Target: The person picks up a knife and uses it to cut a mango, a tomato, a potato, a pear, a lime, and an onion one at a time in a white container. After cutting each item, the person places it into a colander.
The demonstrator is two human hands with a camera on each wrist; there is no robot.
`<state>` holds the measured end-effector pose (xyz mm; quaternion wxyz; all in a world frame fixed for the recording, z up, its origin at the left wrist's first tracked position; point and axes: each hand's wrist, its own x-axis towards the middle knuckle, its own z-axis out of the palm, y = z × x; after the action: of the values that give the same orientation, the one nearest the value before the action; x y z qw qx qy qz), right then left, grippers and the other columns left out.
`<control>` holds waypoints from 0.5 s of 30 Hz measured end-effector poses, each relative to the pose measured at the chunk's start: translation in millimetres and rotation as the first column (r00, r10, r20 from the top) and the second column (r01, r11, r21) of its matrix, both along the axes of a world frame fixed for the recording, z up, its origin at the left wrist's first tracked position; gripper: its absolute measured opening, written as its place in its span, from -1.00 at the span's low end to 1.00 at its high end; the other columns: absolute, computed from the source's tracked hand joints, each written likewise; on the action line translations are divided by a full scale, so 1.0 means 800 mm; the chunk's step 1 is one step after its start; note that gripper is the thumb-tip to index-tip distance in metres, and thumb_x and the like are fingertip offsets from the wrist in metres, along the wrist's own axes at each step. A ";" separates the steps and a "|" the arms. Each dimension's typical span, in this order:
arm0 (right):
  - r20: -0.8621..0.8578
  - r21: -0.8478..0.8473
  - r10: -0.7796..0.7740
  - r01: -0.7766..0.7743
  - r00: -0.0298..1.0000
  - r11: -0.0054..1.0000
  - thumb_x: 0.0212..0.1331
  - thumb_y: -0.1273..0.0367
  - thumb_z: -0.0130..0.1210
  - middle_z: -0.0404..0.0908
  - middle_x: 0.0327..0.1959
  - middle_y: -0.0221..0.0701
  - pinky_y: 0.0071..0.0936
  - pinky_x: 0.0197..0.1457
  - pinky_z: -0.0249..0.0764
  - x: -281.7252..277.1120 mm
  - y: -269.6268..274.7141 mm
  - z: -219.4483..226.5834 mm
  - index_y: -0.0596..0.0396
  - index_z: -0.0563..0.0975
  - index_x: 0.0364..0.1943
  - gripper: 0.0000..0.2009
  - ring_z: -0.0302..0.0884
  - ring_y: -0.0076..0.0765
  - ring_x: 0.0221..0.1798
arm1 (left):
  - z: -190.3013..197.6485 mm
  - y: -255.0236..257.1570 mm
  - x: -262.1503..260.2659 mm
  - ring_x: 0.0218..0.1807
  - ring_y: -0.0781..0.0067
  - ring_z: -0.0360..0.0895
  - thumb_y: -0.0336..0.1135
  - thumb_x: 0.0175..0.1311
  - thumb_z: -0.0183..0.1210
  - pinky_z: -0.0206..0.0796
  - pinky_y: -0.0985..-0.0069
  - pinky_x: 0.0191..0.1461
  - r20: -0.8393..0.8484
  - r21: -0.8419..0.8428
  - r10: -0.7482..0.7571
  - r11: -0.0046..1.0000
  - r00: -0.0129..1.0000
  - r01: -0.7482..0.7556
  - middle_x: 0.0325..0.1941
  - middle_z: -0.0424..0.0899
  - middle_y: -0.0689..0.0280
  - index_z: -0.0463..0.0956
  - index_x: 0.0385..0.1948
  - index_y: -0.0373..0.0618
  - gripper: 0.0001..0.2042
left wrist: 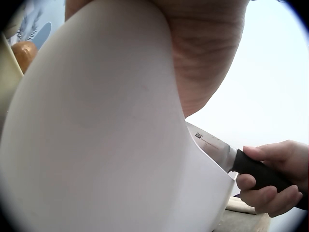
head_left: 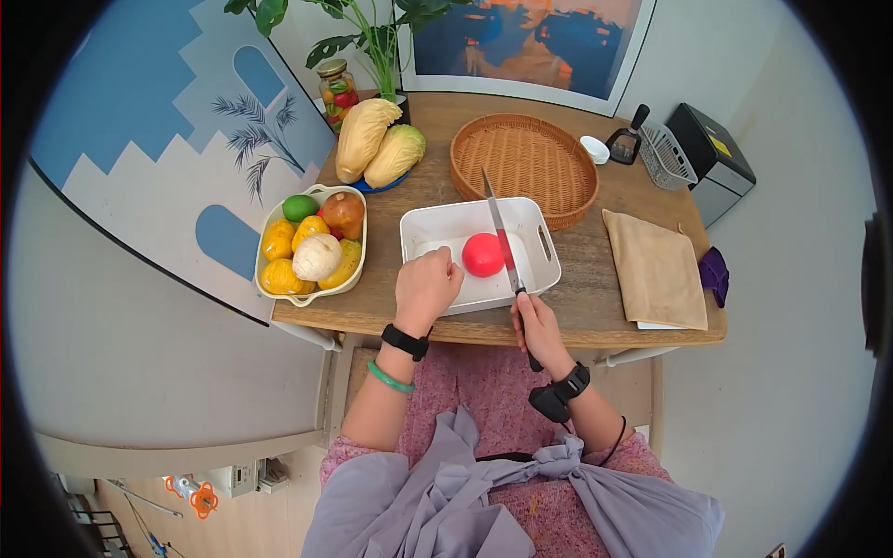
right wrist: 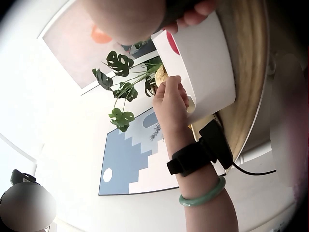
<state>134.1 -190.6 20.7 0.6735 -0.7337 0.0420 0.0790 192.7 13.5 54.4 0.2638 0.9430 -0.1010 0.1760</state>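
Note:
A white plastic bin (head_left: 435,292) stands at the table's front, with a smooth, round red object (head_left: 482,255) inside. My right hand (head_left: 539,325) grips the black handle of a kitchen knife (head_left: 499,223). The knife slants over the bin's right part, tip pointing away from me, its blade passing just right of the red object and reflecting its colour. My left hand (head_left: 427,288) is curled into a fist at the bin's front left, left of the red object, with nothing visible in it. In the right wrist view the left hand (right wrist: 172,104) overlaps the bin's rim.
A basin of fruit and vegetables (head_left: 267,290) stands left of the bin. Behind are cabbages (head_left: 365,139), a jar (head_left: 337,88) and a round wicker tray (head_left: 569,209). A folded tan cloth (head_left: 654,270) lies to the right, near a grey basket (head_left: 667,158) and a peeler-like black tool (head_left: 625,144).

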 end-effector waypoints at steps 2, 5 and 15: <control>0.005 0.014 -0.018 0.018 1.000 1.000 0.42 0.08 -0.17 0.34 -0.67 -0.49 -0.57 -0.73 0.21 -0.001 0.000 0.000 0.16 0.42 -0.39 -0.59 0.26 -0.59 -0.78 | -0.003 0.000 0.000 -0.49 0.04 0.54 -0.31 0.08 0.14 0.37 0.21 -0.38 -0.016 -0.017 0.009 1.000 1.000 -0.010 -0.60 0.54 0.13 0.43 -0.62 -0.17 -0.83; -0.020 -0.052 0.010 -0.011 1.000 0.999 0.45 0.09 -0.23 0.33 -0.63 -0.49 -0.61 -0.73 0.18 0.001 -0.003 -0.003 0.11 0.39 -0.35 -0.61 0.24 -0.59 -0.77 | -0.005 0.000 0.002 -0.49 0.04 0.54 -0.31 0.08 0.13 0.37 0.20 -0.39 0.020 -0.012 -0.005 1.000 1.000 0.006 -0.60 0.55 0.13 0.43 -0.62 -0.16 -0.83; -0.004 -0.058 0.009 -0.009 1.000 0.998 0.45 0.09 -0.23 0.33 -0.63 -0.49 -0.61 -0.73 0.18 0.001 -0.004 -0.004 0.11 0.39 -0.35 -0.61 0.24 -0.59 -0.78 | 0.003 -0.001 -0.002 -0.50 0.02 0.56 -0.34 0.08 0.11 0.40 0.19 -0.41 0.012 0.015 -0.009 1.000 1.000 0.008 -0.57 0.58 0.07 0.46 -0.61 -0.19 -0.85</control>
<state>134.8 -194.0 17.6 0.6516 -0.7530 0.0420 0.0820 191.5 12.9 56.5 0.2567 0.9434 -0.1080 0.1800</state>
